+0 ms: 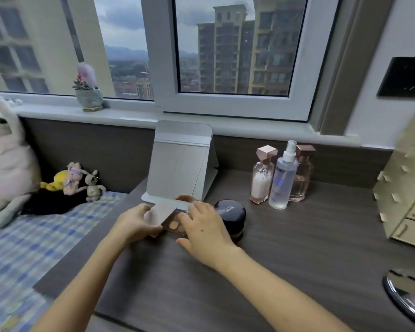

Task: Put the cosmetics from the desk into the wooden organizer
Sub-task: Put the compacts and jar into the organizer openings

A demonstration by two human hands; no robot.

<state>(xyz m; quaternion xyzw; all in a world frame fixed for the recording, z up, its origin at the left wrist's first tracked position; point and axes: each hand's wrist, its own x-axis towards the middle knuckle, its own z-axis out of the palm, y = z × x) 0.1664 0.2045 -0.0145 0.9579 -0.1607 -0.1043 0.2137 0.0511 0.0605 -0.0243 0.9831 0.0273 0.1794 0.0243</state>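
A makeup palette (174, 225) with peach pans lies on the dark desk (297, 248), its pale lid (159, 213) half raised. My left hand (135, 222) grips the lid's left edge. My right hand (203, 226) rests on the palette's right side, fingers curled over it. Just right of it sits a round black jar (233, 210). Further right stand a pink bottle (261, 179), a clear spray bottle (283, 178) and a rose perfume bottle (302, 176). The wooden organizer (407, 188) with drawers stands at the right edge.
A grey folding stand (182, 161) sits behind the palette, against the windowsill. A bed with a checked sheet (34, 236) and plush toys (10, 164) lies left of the desk. A round mirror rim (407, 298) shows at the lower right.
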